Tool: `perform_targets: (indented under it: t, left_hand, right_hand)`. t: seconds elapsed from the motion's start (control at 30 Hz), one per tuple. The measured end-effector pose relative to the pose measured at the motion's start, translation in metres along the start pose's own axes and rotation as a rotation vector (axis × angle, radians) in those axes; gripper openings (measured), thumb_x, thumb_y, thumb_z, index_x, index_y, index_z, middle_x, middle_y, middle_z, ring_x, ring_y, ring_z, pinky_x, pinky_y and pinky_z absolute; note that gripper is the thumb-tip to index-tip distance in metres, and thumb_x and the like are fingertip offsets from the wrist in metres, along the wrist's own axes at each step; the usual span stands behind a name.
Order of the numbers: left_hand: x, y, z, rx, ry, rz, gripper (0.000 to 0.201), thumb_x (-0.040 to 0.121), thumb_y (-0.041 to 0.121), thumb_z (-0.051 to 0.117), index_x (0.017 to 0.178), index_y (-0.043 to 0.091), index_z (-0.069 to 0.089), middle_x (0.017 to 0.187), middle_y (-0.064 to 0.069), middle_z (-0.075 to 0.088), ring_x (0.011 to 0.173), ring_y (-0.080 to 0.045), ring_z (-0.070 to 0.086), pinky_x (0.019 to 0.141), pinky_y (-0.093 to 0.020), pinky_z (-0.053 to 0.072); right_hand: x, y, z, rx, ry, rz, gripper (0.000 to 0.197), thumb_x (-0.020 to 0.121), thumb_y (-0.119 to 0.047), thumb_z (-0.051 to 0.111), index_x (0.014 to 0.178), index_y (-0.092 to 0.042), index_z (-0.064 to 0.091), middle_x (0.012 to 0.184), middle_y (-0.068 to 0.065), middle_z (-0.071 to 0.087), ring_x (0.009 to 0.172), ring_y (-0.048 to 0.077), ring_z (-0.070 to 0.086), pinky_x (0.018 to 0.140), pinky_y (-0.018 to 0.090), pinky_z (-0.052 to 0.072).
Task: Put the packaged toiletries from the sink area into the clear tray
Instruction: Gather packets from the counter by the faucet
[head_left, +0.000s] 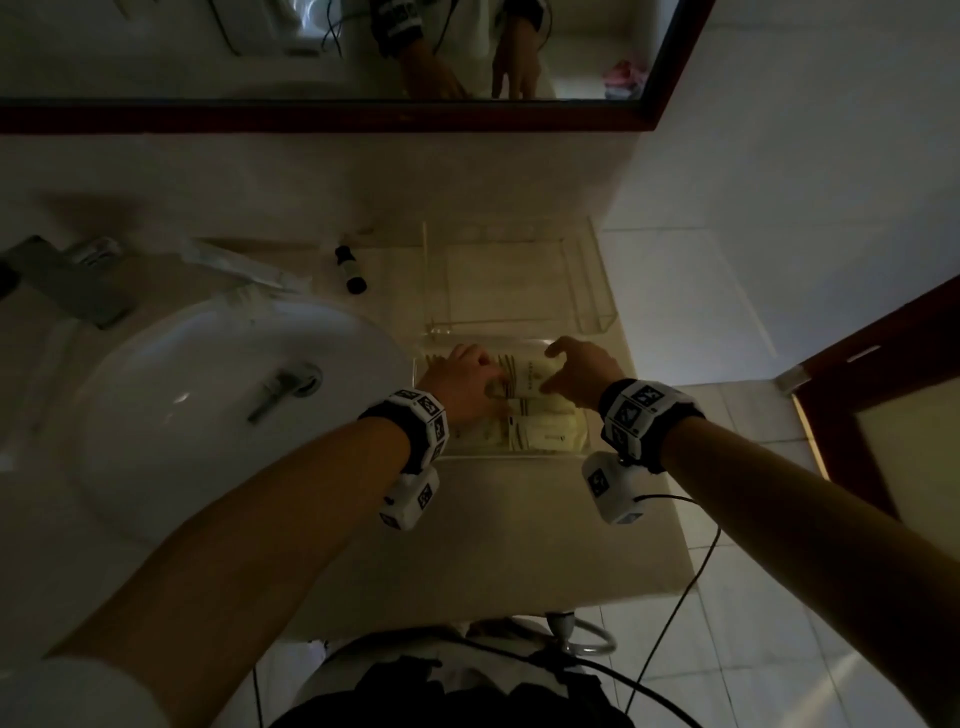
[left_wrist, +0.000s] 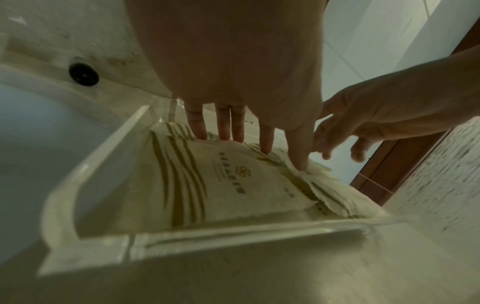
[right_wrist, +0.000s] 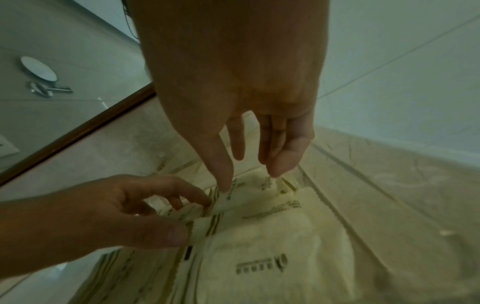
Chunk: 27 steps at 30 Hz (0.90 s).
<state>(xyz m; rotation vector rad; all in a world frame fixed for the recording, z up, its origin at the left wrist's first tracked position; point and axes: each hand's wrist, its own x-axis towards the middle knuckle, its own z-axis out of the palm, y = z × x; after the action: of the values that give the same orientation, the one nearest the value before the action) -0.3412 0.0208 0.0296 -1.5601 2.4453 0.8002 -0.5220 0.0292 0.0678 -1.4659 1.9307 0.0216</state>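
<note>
A clear tray (head_left: 498, 458) sits on the counter just right of the sink and holds several cream packaged toiletries (head_left: 550, 434) with brown stripes and print. Both hands are inside it. My left hand (head_left: 483, 374) lies with straight fingers (left_wrist: 224, 131) on the top striped packet (left_wrist: 228, 185). My right hand (head_left: 566, 364) hovers at the tray's far right, its thumb and fingertips (right_wrist: 226, 185) touching the edge of a packet (right_wrist: 259, 246), fingers relaxed. In the right wrist view my left hand (right_wrist: 182, 216) rests on the packets close beside the right hand (right_wrist: 249, 181).
A second clear tray (head_left: 514, 280) stands behind the first one. A small dark-capped bottle (head_left: 350, 270) and a long white wrapped packet (head_left: 239, 265) lie by the sink basin (head_left: 208, 415). The faucet (head_left: 67, 280) is far left; a mirror (head_left: 311, 52) hangs above.
</note>
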Motion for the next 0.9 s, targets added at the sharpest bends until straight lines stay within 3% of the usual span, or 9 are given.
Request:
perform_targets:
  t: [0.13,0.3,0.77,0.9]
  left_hand:
    - [0.001,-0.001,0.004,0.02,0.031,0.001,0.062,0.083,0.057,0.057,0.135,0.026,0.045,0.136,-0.002,0.039,0.13,-0.022,0.031,0.102,-0.042,0.036]
    - [0.002,-0.003,0.007,0.018,0.019,-0.006,0.066,0.081,0.055,0.06,0.138,0.025,0.043,0.137,-0.002,0.037,0.13,-0.022,0.03,0.104,-0.04,0.034]
    - [0.002,-0.005,0.012,-0.01,0.024,-0.005,0.074,0.075,0.054,0.067,0.139,0.028,0.041,0.138,0.0,0.036,0.129,-0.021,0.029,0.106,-0.04,0.034]
    - [-0.004,-0.01,0.007,-0.056,0.042,0.032,0.076,0.073,0.056,0.069,0.139,0.027,0.041,0.138,0.0,0.037,0.129,-0.021,0.031,0.108,-0.04,0.033]
  right_hand:
    - [-0.002,0.001,0.01,-0.195,-0.113,-0.073,0.072,0.079,-0.023,0.073,0.141,-0.029,0.036,0.137,0.013,0.036,0.123,0.035,0.044,0.1,0.043,0.044]
    - [0.0,0.005,0.021,-0.32,-0.101,-0.117,0.084,0.076,-0.032,0.076,0.145,-0.034,0.029,0.14,0.014,0.026,0.132,0.036,0.029,0.104,0.049,0.041]
    - [0.001,0.013,0.026,-0.299,-0.066,-0.186,0.083,0.077,-0.043,0.073,0.146,-0.035,0.028,0.14,0.012,0.027,0.131,0.033,0.028,0.107,0.046,0.037]
    - [0.002,0.007,0.019,-0.218,-0.045,-0.183,0.071,0.079,-0.039,0.072,0.141,-0.033,0.038,0.138,0.013,0.032,0.13,0.034,0.029,0.107,0.047,0.034]
